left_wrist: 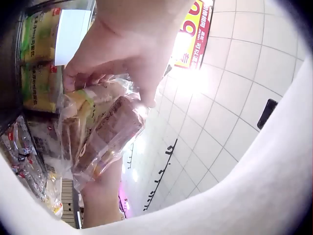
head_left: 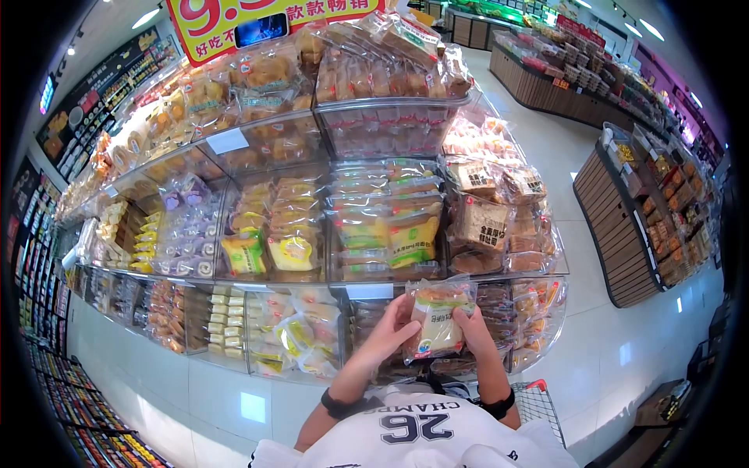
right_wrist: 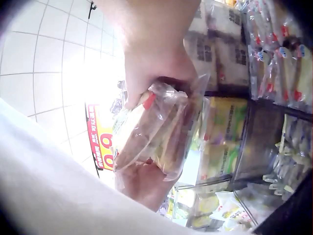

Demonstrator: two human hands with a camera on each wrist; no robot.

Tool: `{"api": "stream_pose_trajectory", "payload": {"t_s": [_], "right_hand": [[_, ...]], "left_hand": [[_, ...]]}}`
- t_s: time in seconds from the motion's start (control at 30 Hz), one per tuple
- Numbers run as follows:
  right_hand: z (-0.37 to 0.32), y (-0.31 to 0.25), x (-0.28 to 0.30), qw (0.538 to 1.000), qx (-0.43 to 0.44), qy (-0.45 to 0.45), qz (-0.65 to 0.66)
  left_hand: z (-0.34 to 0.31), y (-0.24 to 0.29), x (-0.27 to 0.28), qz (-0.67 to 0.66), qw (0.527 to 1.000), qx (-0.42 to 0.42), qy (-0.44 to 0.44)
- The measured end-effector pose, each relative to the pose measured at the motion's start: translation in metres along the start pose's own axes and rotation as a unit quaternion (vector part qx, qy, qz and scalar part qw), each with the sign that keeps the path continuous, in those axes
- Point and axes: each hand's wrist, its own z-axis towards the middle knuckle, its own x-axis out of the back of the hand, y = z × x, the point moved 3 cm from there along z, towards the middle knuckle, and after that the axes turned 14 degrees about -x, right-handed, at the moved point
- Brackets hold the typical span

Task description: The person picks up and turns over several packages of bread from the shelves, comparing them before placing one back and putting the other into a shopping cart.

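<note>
A clear plastic bag of sliced bread (head_left: 438,321) is held upright in front of the person's chest, over the lower shelf. The left hand (head_left: 396,331) grips its left side, thumb on the front face. On the right side the right hand (head_left: 473,327) pinches the bag, its thumb near the upper edge. In the left wrist view the left hand (left_wrist: 127,54) curls over the bag (left_wrist: 110,129), whose film is crinkled. The right wrist view has the right hand (right_wrist: 159,63) around the other end of the bag (right_wrist: 151,132); some fingertips are hidden behind it.
Tiered clear shelves (head_left: 499,277) of packaged bread stand ahead, with green-and-yellow packs (head_left: 412,240) in the middle. A shopping cart (head_left: 538,402) is at the lower right. Wood-sided display counters (head_left: 612,226) stand to the right across the tiled floor (head_left: 538,156). A price sign (head_left: 296,19) hangs above.
</note>
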Motion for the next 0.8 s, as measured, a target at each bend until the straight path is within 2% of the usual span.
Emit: {"api": "stream_pose_trajectory", "payload": {"t_s": [0.2, 0.43, 0.63, 0.8], "right_hand": [[0.000, 0.004, 0.002, 0.999, -0.037, 0.005, -0.029], [-0.003, -0.004, -0.008, 0.998, -0.059, -0.017, -0.008], [-0.001, -0.003, -0.013, 0.996, -0.063, -0.040, -0.052], [0.002, 0.003, -0.012, 0.995, -0.067, -0.046, -0.057]], "left_hand": [[0.000, 0.007, -0.002, 0.016, 0.995, 0.073, 0.071], [0.003, -0.007, 0.013, -0.045, 0.985, -0.045, 0.160], [0.002, -0.006, 0.015, -0.045, 0.977, -0.035, 0.204], [0.000, -0.001, 0.015, -0.044, 0.978, -0.027, 0.201]]}}
